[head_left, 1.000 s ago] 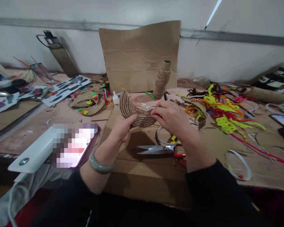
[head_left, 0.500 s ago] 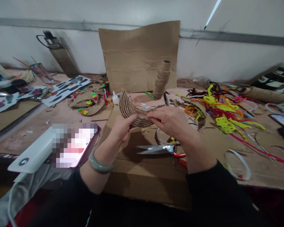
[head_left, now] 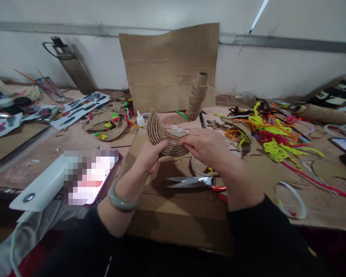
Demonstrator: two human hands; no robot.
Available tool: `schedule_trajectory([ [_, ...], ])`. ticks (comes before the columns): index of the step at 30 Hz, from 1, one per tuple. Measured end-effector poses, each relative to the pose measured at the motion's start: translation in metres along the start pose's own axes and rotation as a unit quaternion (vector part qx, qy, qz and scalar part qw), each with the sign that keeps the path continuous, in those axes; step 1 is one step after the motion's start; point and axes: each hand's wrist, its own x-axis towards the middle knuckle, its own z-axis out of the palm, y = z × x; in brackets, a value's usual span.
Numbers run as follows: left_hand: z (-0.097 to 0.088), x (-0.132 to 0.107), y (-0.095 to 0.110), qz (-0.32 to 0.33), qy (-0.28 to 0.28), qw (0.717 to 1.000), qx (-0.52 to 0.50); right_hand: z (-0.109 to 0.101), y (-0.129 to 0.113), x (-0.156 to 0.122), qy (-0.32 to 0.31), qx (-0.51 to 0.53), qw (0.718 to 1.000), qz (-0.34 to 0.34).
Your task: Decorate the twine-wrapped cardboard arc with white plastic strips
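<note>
Between my two hands is a curved, crescent-shaped piece [head_left: 157, 132] covered in rows of brown twine, with a strip of bare cardboard marked in red along its inner edge. My left hand [head_left: 150, 156] grips its lower left part, thumb on top. The fingers of my right hand [head_left: 203, 144] are pinched together at its right end, which they partly cover. Below the hands, scissors [head_left: 190, 182] with red handles lie on the cardboard [head_left: 173, 219], blades parted. Beyond the piece stands a tube wound with twine [head_left: 198, 96]. A small white glue bottle [head_left: 140, 120] is left of it.
An upright cardboard sheet [head_left: 167, 69] leans at the wall. To the right lies a heap of coloured pipe cleaners [head_left: 273, 142]. On the left are a phone [head_left: 103, 179], a white power bank [head_left: 40, 186], twine-covered pieces [head_left: 112, 129] and a tilted bottle [head_left: 75, 69].
The twine-covered piece has tilted slightly, and its left tip has shifted a little to the right. Both hands keep their hold in nearly the same place.
</note>
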Motion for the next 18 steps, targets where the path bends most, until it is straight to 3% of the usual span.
schedule_trajectory([
  [12,0.0001,-0.0046,0.0038,0.030,-0.033,0.998,0.039,-0.0008,0.0034,0.0009,0.004,0.000,1.000,-0.023],
  [18,-0.0002,-0.0038,0.0024,0.026,-0.031,0.999,0.032,-0.0005,-0.0003,0.0027,-0.003,-0.010,1.000,-0.001],
])
